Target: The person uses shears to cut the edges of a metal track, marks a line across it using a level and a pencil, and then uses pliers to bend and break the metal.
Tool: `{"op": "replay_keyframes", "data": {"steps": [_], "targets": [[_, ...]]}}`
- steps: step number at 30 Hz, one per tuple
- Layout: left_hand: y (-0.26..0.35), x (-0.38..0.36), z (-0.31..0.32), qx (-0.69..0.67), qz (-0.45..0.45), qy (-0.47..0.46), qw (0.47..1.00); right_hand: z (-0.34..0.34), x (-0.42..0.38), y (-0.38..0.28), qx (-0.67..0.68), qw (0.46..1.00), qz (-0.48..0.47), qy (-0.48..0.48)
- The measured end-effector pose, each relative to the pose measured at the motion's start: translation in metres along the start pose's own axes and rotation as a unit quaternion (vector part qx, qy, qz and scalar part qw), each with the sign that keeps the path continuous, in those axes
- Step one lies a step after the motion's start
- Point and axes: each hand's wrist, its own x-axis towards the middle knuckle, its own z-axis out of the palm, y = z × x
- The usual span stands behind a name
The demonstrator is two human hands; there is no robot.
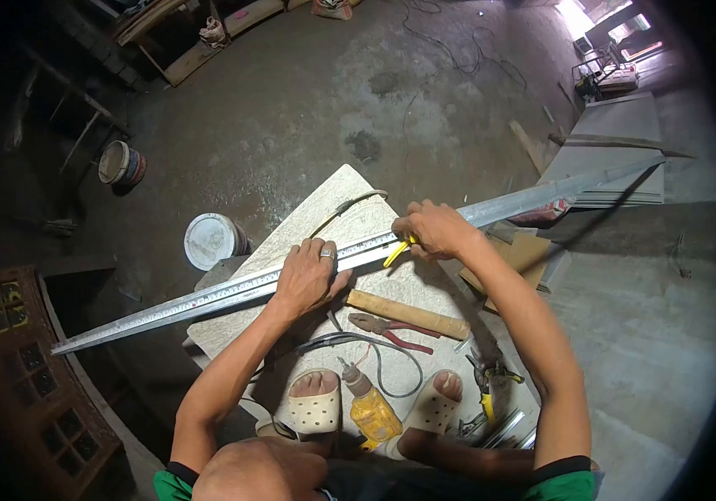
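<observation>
A long metal channel [533, 199] lies slantwise across a pale board [268, 249], with a measuring tape [232, 288] stretched along it. My left hand [306, 274], a ring on one finger, presses down on the tape and channel near the board's middle. Farther right, my right hand [433, 230] is closed at the channel's edge, with a yellow-handled tool [399, 250] under its fingers. Below the channel are a wooden-handled tool [408, 315], red-handled pliers [391, 330] and a yellow drill [373, 413] between my feet.
Yellow-handled snips [486, 388] lie at the board's right. A white-lidded bucket [212, 240] stands beyond its left edge, and another bucket [122, 164] farther back. Stacked panels [617, 125] lie at the right. A black cable [408, 376] loops near my feet.
</observation>
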Motion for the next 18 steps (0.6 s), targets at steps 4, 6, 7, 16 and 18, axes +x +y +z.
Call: {"op": "replay_keyframes", "data": {"steps": [4, 6, 7, 16, 18], "targets": [[-0.004, 0.0, 0.006, -0.002, 0.013, 0.036, 0.999, 0.001, 0.002, 0.002, 0.003, 1.0, -0.007, -0.002], [-0.005, 0.0, 0.008, -0.003, 0.016, 0.049, 0.999, 0.0, 0.001, 0.0, 0.003, 1.0, -0.01, -0.002], [-0.006, 0.0, 0.008, -0.008, 0.015, 0.047, 0.999, 0.001, -0.001, -0.001, -0.003, 1.0, -0.009, 0.008], [-0.003, 0.001, 0.006, 0.014, 0.013, 0.016, 1.0, 0.017, -0.012, 0.002, -0.004, 0.998, -0.017, 0.056], [-0.002, 0.001, 0.003, 0.016, 0.012, 0.01, 1.0, 0.02, -0.013, 0.0, -0.011, 0.998, -0.011, 0.063]]}}
